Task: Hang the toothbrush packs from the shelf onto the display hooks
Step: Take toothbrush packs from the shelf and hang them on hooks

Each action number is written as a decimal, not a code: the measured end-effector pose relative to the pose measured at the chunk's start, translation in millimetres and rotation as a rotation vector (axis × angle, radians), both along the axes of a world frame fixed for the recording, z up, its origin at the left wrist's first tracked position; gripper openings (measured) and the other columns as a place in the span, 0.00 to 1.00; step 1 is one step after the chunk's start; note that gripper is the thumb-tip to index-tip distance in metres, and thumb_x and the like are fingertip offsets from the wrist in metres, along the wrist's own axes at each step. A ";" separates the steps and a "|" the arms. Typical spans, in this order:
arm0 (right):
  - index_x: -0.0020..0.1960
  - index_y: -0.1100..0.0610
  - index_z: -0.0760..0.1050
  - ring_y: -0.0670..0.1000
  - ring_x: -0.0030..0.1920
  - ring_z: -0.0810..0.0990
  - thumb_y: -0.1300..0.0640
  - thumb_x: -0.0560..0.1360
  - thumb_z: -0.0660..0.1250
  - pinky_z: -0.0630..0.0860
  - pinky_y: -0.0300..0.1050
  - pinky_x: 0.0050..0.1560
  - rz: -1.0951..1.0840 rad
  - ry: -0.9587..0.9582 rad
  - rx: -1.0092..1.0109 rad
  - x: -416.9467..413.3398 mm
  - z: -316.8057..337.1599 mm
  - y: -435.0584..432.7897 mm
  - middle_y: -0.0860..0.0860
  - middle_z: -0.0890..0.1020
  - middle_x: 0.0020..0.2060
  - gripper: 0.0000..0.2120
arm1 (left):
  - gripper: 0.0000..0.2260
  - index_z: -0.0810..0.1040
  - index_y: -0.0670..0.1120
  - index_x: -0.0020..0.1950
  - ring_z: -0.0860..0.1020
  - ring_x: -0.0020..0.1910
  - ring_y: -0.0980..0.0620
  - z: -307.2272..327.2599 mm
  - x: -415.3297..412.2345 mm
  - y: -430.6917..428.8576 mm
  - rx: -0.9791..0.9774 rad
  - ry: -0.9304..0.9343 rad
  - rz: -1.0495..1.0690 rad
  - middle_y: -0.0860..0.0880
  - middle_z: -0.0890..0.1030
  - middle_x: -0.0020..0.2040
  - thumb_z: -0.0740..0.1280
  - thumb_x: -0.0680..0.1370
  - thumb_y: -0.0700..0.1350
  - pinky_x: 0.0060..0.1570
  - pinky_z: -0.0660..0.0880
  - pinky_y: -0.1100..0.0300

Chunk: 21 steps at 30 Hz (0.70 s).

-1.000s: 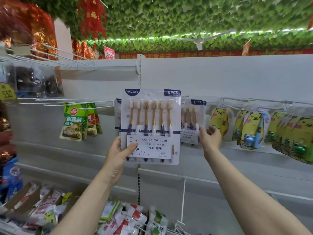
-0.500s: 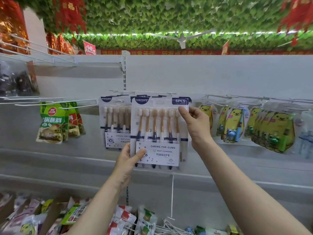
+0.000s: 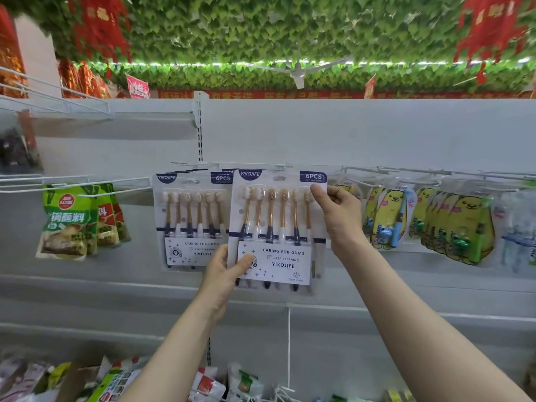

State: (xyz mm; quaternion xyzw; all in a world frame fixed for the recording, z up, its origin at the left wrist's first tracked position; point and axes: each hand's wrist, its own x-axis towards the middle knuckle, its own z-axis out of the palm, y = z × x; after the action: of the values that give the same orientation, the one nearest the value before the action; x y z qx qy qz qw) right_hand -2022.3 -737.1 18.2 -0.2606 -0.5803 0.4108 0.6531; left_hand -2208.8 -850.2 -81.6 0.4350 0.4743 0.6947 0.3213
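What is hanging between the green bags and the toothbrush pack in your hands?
A bunch of hanging toothbrush packs, just left of the held toothbrush pack, in the head view.

Glossy clear-plastic toothbrush pack [image 3: 278,227]

Toothbrush pack [image 3: 278,227] between left hand [image 3: 224,271] and right hand [image 3: 339,216]

grey shelving [image 3: 362,134], leafy ceiling [image 3: 275,30], fan [image 3: 298,71]
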 end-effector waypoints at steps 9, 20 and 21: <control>0.53 0.60 0.82 0.41 0.38 0.77 0.50 0.75 0.74 0.72 0.28 0.40 -0.010 -0.030 0.006 4.6 -2.1 8.0 0.47 0.82 0.40 0.15 | 0.14 0.76 0.46 0.61 0.83 0.53 0.55 -8.1 1.2 11.8 -0.006 0.024 -0.011 0.51 0.86 0.53 0.71 0.76 0.42 0.56 0.75 0.58; 0.52 0.60 0.81 0.41 0.38 0.76 0.53 0.76 0.74 0.72 0.26 0.39 0.013 0.047 0.000 16.9 -3.9 14.1 0.47 0.81 0.39 0.11 | 0.14 0.75 0.47 0.60 0.83 0.52 0.55 -2.5 8.9 15.6 0.030 0.070 -0.004 0.52 0.85 0.53 0.72 0.76 0.43 0.53 0.74 0.59; 0.53 0.61 0.81 0.41 0.38 0.77 0.53 0.76 0.74 0.72 0.26 0.39 0.013 0.042 0.002 17.6 -2.4 15.4 0.48 0.81 0.40 0.12 | 0.14 0.75 0.47 0.60 0.83 0.52 0.56 -2.0 9.8 16.9 0.031 0.071 -0.005 0.52 0.85 0.53 0.72 0.76 0.43 0.51 0.74 0.61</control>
State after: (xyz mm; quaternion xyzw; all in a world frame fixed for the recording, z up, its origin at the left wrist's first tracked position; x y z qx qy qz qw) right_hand -2004.7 -721.7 15.8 -0.2477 -0.5685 0.4199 0.6627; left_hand -2199.0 -833.3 -83.6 0.4658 0.4735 0.6850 0.2993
